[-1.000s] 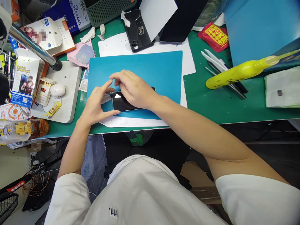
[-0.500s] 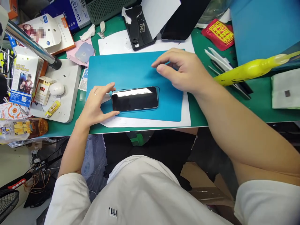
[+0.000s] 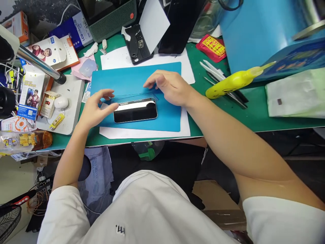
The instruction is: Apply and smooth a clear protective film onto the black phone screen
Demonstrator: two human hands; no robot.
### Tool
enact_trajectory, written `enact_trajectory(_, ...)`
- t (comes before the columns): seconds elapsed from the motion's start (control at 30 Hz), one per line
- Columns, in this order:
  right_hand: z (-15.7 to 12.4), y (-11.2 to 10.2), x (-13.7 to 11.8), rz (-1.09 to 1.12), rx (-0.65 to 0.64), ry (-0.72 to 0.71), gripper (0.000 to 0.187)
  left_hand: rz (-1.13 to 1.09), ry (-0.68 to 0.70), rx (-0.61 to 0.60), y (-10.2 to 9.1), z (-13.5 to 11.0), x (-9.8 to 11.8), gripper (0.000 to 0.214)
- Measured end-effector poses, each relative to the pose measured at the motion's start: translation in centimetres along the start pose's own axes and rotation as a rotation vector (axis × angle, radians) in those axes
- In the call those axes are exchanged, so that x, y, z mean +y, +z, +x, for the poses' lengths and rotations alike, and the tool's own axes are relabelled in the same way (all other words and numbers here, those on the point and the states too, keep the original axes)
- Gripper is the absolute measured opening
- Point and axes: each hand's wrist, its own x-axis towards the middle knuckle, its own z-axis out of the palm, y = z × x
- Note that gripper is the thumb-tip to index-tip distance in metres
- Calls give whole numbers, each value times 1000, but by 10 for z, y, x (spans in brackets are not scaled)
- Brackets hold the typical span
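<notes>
A phone (image 3: 135, 116) lies screen up on the blue mat (image 3: 106, 79), with a bright white reflection along its upper part. Just beyond its far edge shows the thin dark outline of a clear glass screen protector (image 3: 155, 96), which looks tilted. My left hand (image 3: 98, 106) has its thumb and fingers around the protector's left end; the exact contact is hard to see. Over the mat, past the protector's right end, my right hand (image 3: 172, 86) hovers with loosely bent fingers and thumb apart. I see nothing in it.
White paper (image 3: 186, 125) lies under the mat. A black phone case (image 3: 138, 51) lies behind it. To the right are tweezers (image 3: 213, 69), a yellow bottle (image 3: 233, 83) and a red packet (image 3: 212, 48). A lamp pole (image 3: 40, 62), boxes and a drink bottle (image 3: 25, 140) stand at left.
The protector's outline, earlier around the phone, now shows beyond its far edge. My left thumb has moved up from the phone's near edge. My right hand has come closer to the phone. The view has shifted.
</notes>
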Motion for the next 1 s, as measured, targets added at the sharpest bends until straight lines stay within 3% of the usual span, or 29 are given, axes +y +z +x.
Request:
enact_trajectory(0.1, 1, 2, 1, 57, 9, 66, 86, -32, -116, -23, -7, 15, 10, 53)
enact_trajectory(0.27, 3, 4, 2, 99, 13, 135, 92, -98, -214, -122, -8, 35, 13, 71)
enact_trajectory(0.43, 4, 2, 1, 68, 52, 147, 92, 1, -211, -50, -2, 40, 8, 71)
enact_trajectory(0.57, 5, 1, 1, -42, 100, 98, 91, 94, -193, 30, -7, 26, 7, 52)
enact_trajectory(0.77, 7, 3, 6, -175, 130, -3, 89, 246, -182, 189, -10, -23, -3, 26)
enact_trajectory(0.87, 8, 6, 7, -204, 152, -33, 88, 319, -171, 180, -1, -39, -9, 23)
enact_trajectory(1.0, 7, 9, 9, -206, 160, -25, 88, 318, -196, 167, 11, -41, -10, 12)
